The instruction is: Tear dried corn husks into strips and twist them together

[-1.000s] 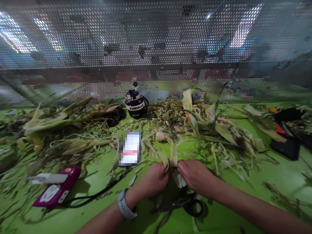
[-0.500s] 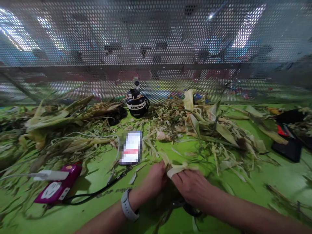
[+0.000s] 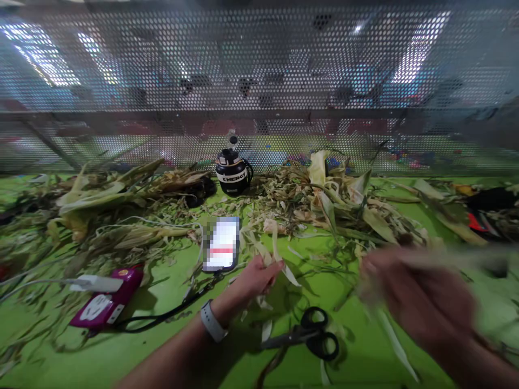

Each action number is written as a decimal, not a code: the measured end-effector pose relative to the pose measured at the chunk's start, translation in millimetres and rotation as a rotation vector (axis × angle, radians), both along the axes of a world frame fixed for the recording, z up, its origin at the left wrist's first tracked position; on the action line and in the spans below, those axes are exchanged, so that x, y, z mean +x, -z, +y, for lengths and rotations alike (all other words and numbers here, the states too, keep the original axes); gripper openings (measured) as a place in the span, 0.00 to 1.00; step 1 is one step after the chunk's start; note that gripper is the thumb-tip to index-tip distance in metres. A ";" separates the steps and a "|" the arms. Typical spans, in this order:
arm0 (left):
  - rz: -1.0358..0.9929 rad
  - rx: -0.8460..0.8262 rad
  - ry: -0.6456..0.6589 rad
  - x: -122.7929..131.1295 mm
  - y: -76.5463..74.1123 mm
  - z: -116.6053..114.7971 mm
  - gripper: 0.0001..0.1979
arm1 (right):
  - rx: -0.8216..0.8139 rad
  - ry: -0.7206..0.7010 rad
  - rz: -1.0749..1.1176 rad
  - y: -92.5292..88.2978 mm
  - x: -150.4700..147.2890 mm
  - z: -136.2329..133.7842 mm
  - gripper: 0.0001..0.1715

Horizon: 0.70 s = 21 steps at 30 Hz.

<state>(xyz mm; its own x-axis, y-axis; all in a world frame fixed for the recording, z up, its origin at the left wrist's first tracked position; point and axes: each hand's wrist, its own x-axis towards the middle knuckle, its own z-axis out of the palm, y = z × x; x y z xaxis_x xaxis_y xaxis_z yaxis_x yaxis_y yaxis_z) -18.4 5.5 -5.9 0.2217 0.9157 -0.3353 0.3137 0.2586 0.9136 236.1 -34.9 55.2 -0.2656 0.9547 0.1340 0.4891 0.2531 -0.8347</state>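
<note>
Pale strips of corn husk (image 3: 265, 255) stick up from my left hand (image 3: 255, 281), pinched between its thumb and fingers. Off to the right is my right hand (image 3: 425, 297), blurred by motion, its fingers curled in. A smeared pale piece of husk (image 3: 370, 289) shows at its fingertips. Between the hands, nearer to me, black-handled scissors (image 3: 302, 336) lie on the green table (image 3: 182, 351), their loops toward the right. A phone (image 3: 222, 243) with a lit, pixelated screen lies just beyond my left hand.
Heaps of dry husks (image 3: 340, 202) cover the back of the table, with more husks (image 3: 93, 189) at the left. A black ENERGY bottle (image 3: 233, 173) stands before a perforated metal screen (image 3: 259, 65). A purple power strip (image 3: 107, 297) with a white charger and cables lies left.
Both hands were together at one piece of husk. My right hand has swung away to the right, uncovering the scissors. My left hand stays near its place, still pinching husk.
</note>
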 end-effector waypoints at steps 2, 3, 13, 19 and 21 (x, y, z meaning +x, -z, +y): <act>-0.111 -0.031 -0.005 1.7 -5.1 -2.4 0.22 | -0.076 0.071 -0.080 3.3 -21.1 44.0 0.22; -0.162 -0.046 -0.010 2.4 -7.0 -3.3 0.22 | -0.108 0.076 -0.185 7.1 -30.5 60.9 0.23; -0.501 -0.219 -0.102 6.0 -8.1 -6.3 0.22 | -0.563 -0.290 0.069 48.2 -76.1 43.2 0.21; -0.750 -0.369 -0.173 7.9 -5.1 -6.3 0.18 | -0.547 -0.237 0.179 59.5 -82.0 48.4 0.22; -0.828 -0.385 -0.195 7.6 -3.6 -4.2 0.16 | -0.493 -0.240 0.143 62.7 -80.7 48.4 0.19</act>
